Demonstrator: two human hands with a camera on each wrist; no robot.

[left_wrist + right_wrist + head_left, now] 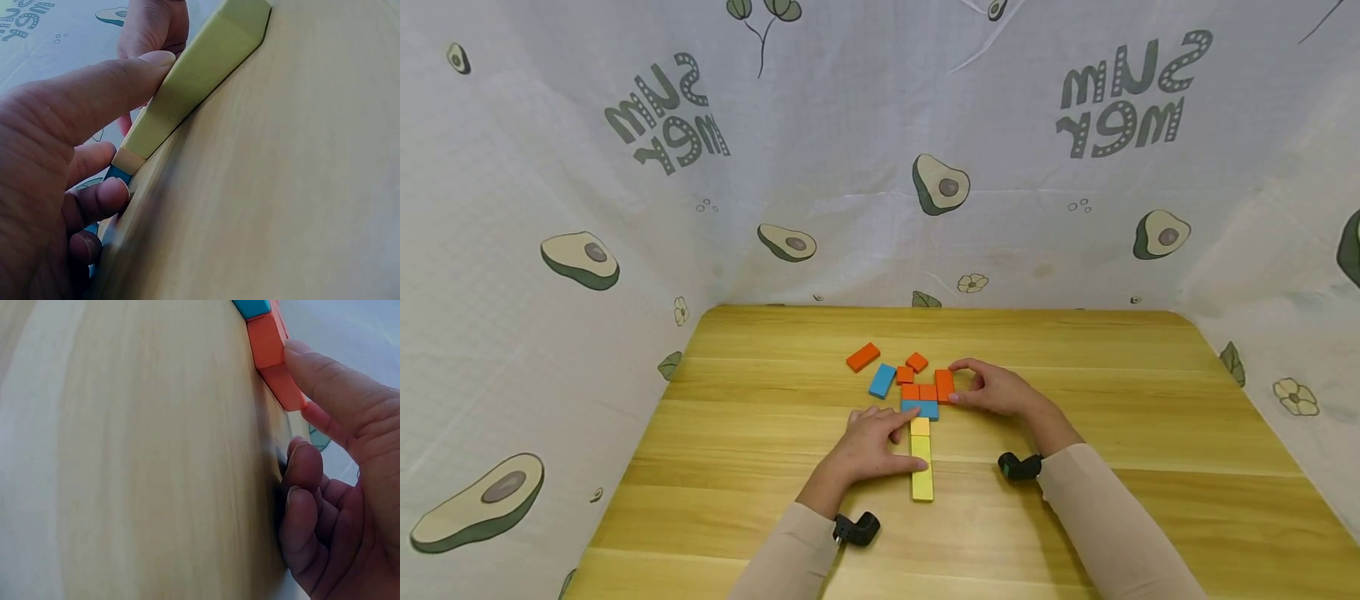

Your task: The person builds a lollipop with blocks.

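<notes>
My right hand (1000,390) pinches an upright-lying orange rectangular block (944,386) between thumb at its near end and index finger at its far end. This block stands against the right side of two small orange squares (919,392). Below those squares lies a blue block (929,411), where my left hand (867,443) rests its index fingertip. Its thumb (125,84) presses on a long yellow block (200,75). A small pale-orange block (920,427) joins the yellow block to the blue one in a column. The left hand's other fingers hang loosely bent beside the column.
Behind the arrangement lie a slanted blue block (882,381), an orange rectangular block (863,357) and two small orange blocks (917,362). The wooden table (760,467) meets a patterned cloth (865,133) at its back and sides.
</notes>
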